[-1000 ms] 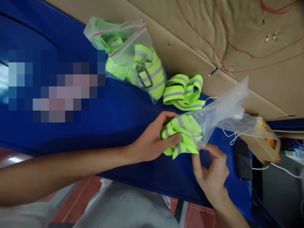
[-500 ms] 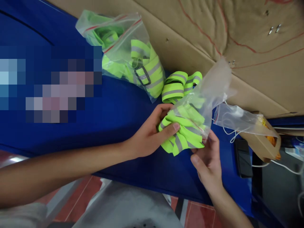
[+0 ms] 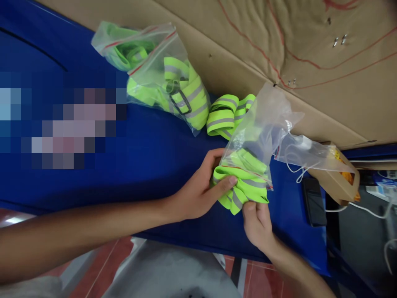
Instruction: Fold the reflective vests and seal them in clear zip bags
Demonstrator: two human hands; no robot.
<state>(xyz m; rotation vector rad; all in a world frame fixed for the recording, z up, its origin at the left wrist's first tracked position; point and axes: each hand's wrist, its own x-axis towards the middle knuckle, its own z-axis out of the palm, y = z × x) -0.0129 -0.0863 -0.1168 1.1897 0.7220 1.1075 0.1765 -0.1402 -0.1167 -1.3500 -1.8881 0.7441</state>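
Strap (image 3: 240, 186) in bright yellow-green with grey stripes is bunched above a blue desk (image 3: 161, 153), its upper folds inside a clear bag (image 3: 263, 111) and its lower folds spilling out past the red-lined mouth. The left hand (image 3: 198, 196) keeps its grip clamped on the bundle, thumb pressed over the front, as it was half a second earlier. The right hand (image 3: 258, 223) has changed place: then spread open at the bag's right edge, it is now beneath, touching the strap's lower edge. Its fingertips are partly hidden, so whether that grip is closed cannot be told. The bag has shifted too; a second ago it pointed out to the right, and now it rises toward the brown backing (image 3: 310, 103), the red line showing across the bundle. Behind, unchanged, a loose coil (image 3: 221, 116) lies beside a filled zip bag (image 3: 186, 97) with a black buckle (image 3: 180, 102) visible through its plastic. At right, a phone (image 3: 314, 202) lies near an open cardboard box (image 3: 338, 180).
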